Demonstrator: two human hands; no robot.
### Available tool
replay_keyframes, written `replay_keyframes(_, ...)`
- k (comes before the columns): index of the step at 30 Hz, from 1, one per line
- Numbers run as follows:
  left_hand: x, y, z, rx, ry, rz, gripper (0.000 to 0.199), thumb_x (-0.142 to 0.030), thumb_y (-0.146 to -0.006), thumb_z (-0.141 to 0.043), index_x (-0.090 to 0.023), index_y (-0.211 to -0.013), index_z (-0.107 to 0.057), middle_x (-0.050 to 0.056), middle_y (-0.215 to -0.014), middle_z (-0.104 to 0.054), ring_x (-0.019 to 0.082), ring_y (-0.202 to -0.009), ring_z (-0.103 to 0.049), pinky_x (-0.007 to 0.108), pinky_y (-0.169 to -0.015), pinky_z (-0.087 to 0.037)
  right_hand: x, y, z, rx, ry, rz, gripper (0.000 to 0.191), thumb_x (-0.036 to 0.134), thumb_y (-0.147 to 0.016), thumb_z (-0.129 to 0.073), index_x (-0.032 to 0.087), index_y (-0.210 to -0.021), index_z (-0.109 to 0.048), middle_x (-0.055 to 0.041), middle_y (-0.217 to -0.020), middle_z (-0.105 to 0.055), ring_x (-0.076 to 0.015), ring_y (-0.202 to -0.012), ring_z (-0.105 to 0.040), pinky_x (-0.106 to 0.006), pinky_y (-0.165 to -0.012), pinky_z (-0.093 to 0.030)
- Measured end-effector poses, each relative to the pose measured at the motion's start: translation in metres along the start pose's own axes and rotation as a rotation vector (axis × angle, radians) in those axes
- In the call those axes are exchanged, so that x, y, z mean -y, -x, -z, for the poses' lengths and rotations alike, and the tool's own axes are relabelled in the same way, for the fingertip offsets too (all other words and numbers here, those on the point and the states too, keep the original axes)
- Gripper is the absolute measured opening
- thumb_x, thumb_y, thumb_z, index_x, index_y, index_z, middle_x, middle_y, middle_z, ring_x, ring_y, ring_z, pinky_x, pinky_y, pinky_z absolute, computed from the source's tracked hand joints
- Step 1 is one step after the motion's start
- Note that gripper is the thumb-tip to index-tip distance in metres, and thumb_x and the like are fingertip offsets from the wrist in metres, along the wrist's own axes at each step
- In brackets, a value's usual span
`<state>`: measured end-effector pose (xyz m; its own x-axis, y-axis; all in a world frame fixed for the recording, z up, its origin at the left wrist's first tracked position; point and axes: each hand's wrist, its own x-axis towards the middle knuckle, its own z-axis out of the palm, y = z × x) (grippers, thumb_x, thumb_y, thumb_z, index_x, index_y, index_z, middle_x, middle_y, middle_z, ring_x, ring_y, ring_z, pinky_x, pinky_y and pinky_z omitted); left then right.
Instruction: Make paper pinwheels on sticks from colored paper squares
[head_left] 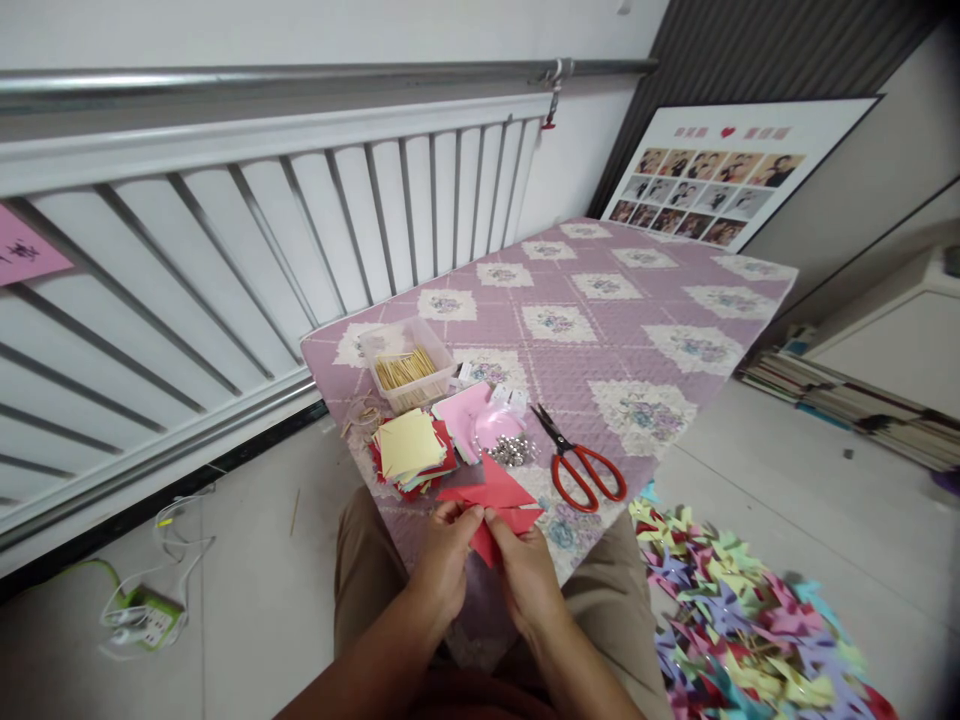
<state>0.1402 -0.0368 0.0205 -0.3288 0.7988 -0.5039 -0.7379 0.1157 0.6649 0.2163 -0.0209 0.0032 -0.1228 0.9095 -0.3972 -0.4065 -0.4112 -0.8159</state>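
Observation:
A red paper pinwheel is pinched between my two hands above the near corner of the table. My left hand grips its left side, thumb on top. Across from it, my right hand presses the paper with its thumb close to the centre. Just beyond lies a heap of silver pins beside a round clear dish. A stack of coloured paper squares, yellow on top, lies to the left. Orange-handled scissors rest open-bladed on the right. What sits under my fingertips is hidden.
A clear plastic box of thin wooden sticks stands behind the paper stack. The patterned tablecloth runs back to a photo board. Many finished paper pinwheels pile on the floor at right; a power strip lies at left.

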Motion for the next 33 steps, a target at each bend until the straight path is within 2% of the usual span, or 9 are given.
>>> replay_keyframes(8,0.003,-0.002,0.001,-0.005,0.030,-0.016,0.034,-0.028,-0.047,-0.085,-0.015,-0.069,-0.063,-0.002,-0.065,-0.065,0.011,-0.061,-0.057,0.025,-0.066,-0.043,0.001,0.003,-0.003,0.036,-0.014,0.002,0.026,0.037,-0.069,-0.075,0.020,-0.090,-0.073,-0.0052,-0.090,-0.078,-0.0244,-0.084,-0.070,-0.036,-0.083,-0.054)
replay_keyframes(14,0.004,-0.004,0.002,-0.015,-0.013,-0.052,0.032,-0.028,-0.049,-0.083,-0.015,-0.071,-0.063,-0.001,-0.068,-0.065,0.013,-0.063,-0.058,0.027,-0.069,-0.044,-0.002,0.003,-0.002,0.084,-0.042,0.003,0.030,0.037,-0.073,-0.075,0.022,-0.098,-0.071,-0.0047,-0.101,-0.076,-0.0236,-0.093,-0.068,-0.036,-0.089,-0.050)
replay_keyframes(16,0.000,-0.005,0.002,-0.009,-0.032,-0.061,0.030,-0.028,-0.052,-0.081,-0.016,-0.070,-0.062,-0.001,-0.068,-0.064,0.013,-0.063,-0.057,0.027,-0.068,-0.044,-0.002,0.003,0.002,0.112,-0.035,0.000,0.029,0.039,-0.075,-0.073,0.021,-0.097,-0.069,-0.0042,-0.098,-0.075,-0.0225,-0.090,-0.067,-0.034,-0.085,-0.050)
replay_keyframes(18,-0.004,-0.008,0.003,-0.007,-0.044,-0.070,0.027,-0.028,-0.055,-0.079,-0.017,-0.070,-0.060,-0.002,-0.067,-0.063,0.012,-0.062,-0.056,0.027,-0.067,-0.044,0.000,0.001,0.008,0.106,0.015,0.028,0.024,0.040,-0.076,-0.072,0.021,-0.091,-0.067,-0.0015,-0.085,-0.072,-0.0194,-0.078,-0.065,-0.030,-0.074,-0.051)
replay_keyframes(21,-0.013,-0.014,0.005,-0.008,-0.049,-0.071,0.023,-0.027,-0.058,-0.076,-0.020,-0.070,-0.059,-0.003,-0.066,-0.062,0.013,-0.060,-0.057,0.028,-0.067,-0.045,0.003,-0.001,0.021,0.044,0.181,0.156,0.021,0.040,-0.079,-0.069,0.022,-0.083,-0.059,0.0041,-0.070,-0.058,-0.0137,-0.063,-0.053,-0.023,-0.061,-0.045)
replay_keyframes(23,-0.017,-0.018,0.007,-0.017,-0.041,-0.066,0.023,-0.027,-0.059,-0.075,-0.020,-0.072,-0.058,-0.002,-0.069,-0.064,0.014,-0.063,-0.059,0.029,-0.069,-0.046,0.002,-0.002,0.029,0.038,0.306,0.269,0.019,0.038,-0.081,-0.066,0.022,-0.083,-0.056,0.0045,-0.070,-0.053,-0.0134,-0.064,-0.051,-0.023,-0.061,-0.044)
replay_keyframes(27,-0.021,-0.023,0.010,0.015,-0.037,-0.070,0.025,-0.030,-0.061,-0.072,-0.021,-0.080,-0.058,0.001,-0.081,-0.068,0.018,-0.075,-0.064,0.033,-0.076,-0.049,-0.004,-0.001,0.037,0.152,0.557,0.478,0.012,0.030,-0.085,-0.059,0.023,-0.094,-0.055,0.0008,-0.079,-0.057,-0.0165,-0.073,-0.057,-0.027,-0.070,-0.049)
replay_keyframes(31,-0.021,-0.021,0.011,0.037,-0.063,-0.055,0.020,-0.029,-0.062,-0.070,-0.023,-0.075,-0.057,0.002,-0.079,-0.066,0.020,-0.076,-0.065,0.036,-0.080,-0.049,-0.006,0.003,0.036,0.281,0.830,0.700,0.028,0.021,-0.087,-0.053,0.023,-0.115,-0.054,-0.0043,-0.090,-0.064,-0.0192,-0.081,-0.062,-0.032,-0.077,-0.052)
replay_keyframes(33,-0.022,-0.018,0.009,0.044,-0.057,-0.044,0.019,-0.028,-0.061,-0.071,-0.023,-0.074,-0.057,0.002,-0.078,-0.066,0.021,-0.076,-0.065,0.036,-0.081,-0.049,-0.005,0.003,0.034,0.316,0.926,0.790,0.032,0.018,-0.087,-0.052,0.023,-0.119,-0.054,-0.0076,-0.099,-0.066,-0.0208,-0.086,-0.064,-0.035,-0.080,-0.053)
